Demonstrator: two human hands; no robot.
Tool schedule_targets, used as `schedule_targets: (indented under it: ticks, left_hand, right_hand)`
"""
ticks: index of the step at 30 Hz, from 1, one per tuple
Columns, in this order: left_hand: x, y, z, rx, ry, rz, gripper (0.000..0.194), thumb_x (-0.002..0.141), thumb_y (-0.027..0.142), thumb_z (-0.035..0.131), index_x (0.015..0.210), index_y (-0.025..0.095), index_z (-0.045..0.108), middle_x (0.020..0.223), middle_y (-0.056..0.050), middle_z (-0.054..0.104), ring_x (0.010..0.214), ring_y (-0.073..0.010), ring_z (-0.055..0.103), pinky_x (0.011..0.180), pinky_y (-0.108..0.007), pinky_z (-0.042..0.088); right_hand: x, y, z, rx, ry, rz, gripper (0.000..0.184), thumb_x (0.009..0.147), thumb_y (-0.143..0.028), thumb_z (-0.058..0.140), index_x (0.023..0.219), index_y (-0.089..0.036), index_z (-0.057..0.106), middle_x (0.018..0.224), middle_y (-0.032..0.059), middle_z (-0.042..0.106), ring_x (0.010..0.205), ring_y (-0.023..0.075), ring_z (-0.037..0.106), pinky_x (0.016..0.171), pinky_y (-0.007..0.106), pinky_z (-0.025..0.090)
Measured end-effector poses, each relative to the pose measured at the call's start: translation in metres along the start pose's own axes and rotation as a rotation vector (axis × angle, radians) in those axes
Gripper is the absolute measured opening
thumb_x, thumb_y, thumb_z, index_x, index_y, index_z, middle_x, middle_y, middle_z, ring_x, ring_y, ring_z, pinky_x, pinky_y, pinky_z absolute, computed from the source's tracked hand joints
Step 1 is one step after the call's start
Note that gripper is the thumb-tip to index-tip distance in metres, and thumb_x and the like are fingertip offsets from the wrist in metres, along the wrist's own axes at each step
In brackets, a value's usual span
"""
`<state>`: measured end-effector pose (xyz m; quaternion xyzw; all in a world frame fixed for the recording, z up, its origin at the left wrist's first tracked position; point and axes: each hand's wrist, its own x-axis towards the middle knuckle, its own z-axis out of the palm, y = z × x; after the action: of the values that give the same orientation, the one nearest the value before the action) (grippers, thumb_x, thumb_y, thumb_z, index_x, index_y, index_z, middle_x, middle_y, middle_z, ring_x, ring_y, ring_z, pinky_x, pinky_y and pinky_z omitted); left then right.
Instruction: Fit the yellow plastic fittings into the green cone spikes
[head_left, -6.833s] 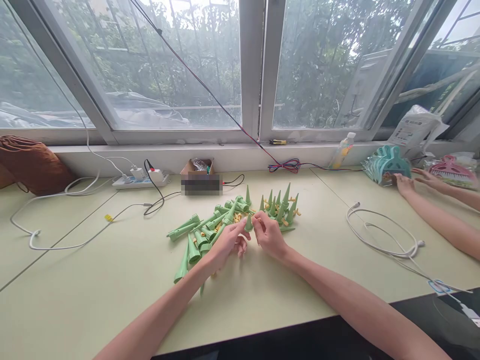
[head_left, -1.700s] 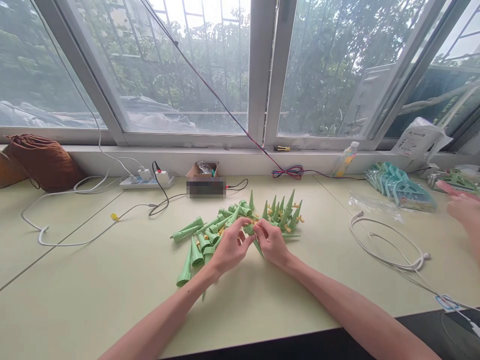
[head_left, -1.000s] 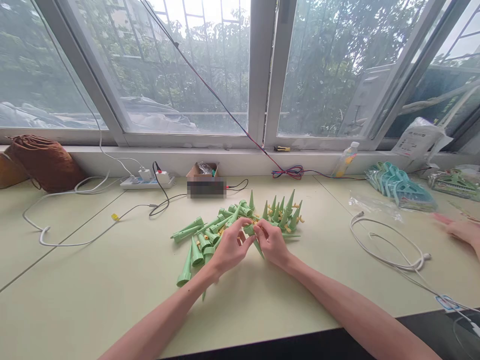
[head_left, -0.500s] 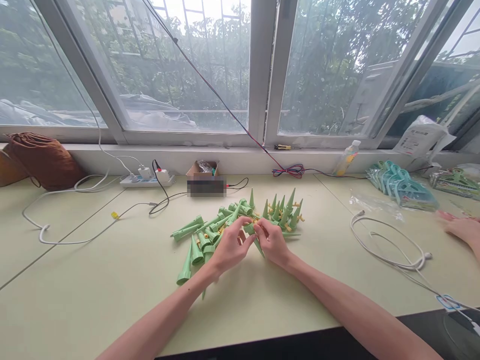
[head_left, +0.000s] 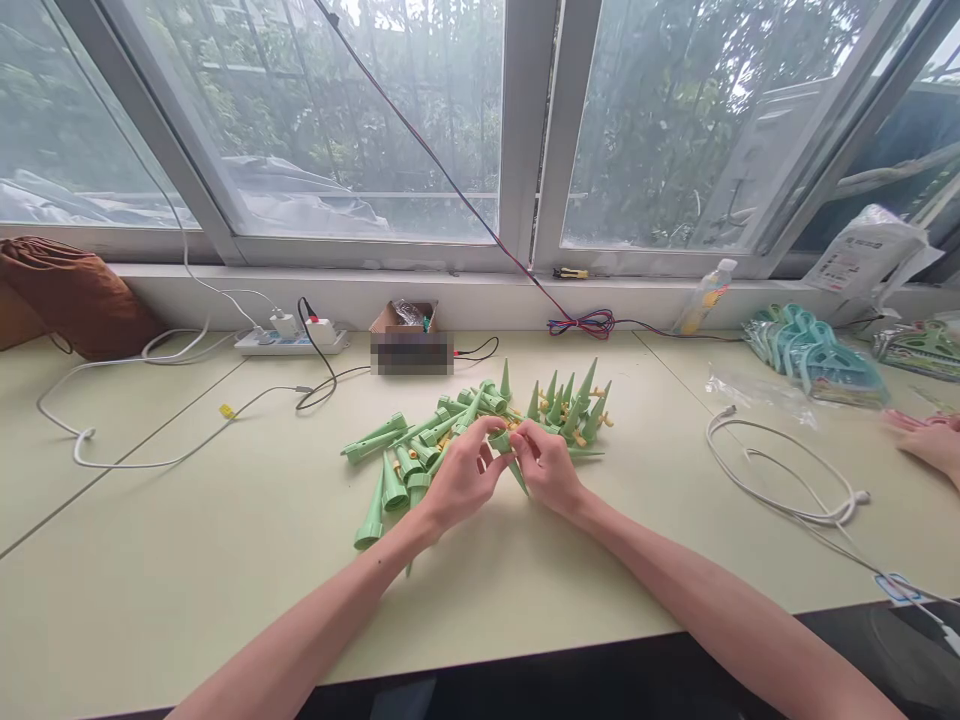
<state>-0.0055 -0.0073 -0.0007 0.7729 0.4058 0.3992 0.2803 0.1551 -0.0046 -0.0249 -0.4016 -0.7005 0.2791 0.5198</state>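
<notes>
Pale table (head_left: 225, 560), box (head_left: 383, 321) of crinkled plastic (head_left: 407, 313) behind, green spike (head_left: 503, 443) pinched in left hand (head_left: 465, 472) and right hand (head_left: 551, 470).

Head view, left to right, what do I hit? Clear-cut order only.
Brown bag → power strip → left hand → green cone → right hand → bottle → teal bagged items → another person's hand.

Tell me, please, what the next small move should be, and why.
I would perhaps steady the green spike with the left hand and press lightly with the right hand: the left grips its wide end, and the right fingers are pinched together at that rim, though what they pinch is hidden.
</notes>
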Motion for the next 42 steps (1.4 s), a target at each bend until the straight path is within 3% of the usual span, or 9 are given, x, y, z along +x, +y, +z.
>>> schedule_targets:
  ticks: [11,23,42]
  left_hand:
    - [0.0002,-0.004,0.0024,0.031,0.067,0.079,0.024,0.089,0.023,0.061,0.111,0.023,0.054,0.107,-0.003,0.063,0.057,-0.0063,0.055,0.048,-0.02,0.049]
    - [-0.0005,-0.0016,0.002,0.012,0.07,0.049,0.023,0.091,0.031,0.06,0.112,0.022,0.055,0.111,-0.006,0.063,0.057,-0.0069,0.057,0.05,-0.022,0.051]
    - [-0.0009,0.0002,0.0007,0.042,0.073,0.062,0.024,0.089,0.028,0.061,0.112,0.023,0.055,0.107,-0.005,0.064,0.057,-0.0077,0.057,0.052,-0.024,0.052]
  right_hand:
    - [0.0006,0.0018,0.0006,0.015,0.019,-0.014,0.029,0.1,-0.036,0.044,0.076,-0.021,0.046,0.059,-0.0057,0.037,0.05,0.0104,0.03,0.049,0.025,0.026]
    - [0.0015,0.0002,0.001,0.001,0.025,0.004,0.032,0.1,-0.043,0.042,0.076,-0.021,0.047,0.058,-0.0051,0.038,0.05,0.0108,0.031,0.048,0.025,0.026]
    - [0.0016,0.002,0.0026,0.022,0.03,-0.005,0.033,0.1,-0.042,0.042,0.075,-0.021,0.046,0.057,-0.0056,0.037,0.05,0.0112,0.031,0.049,0.025,0.026]
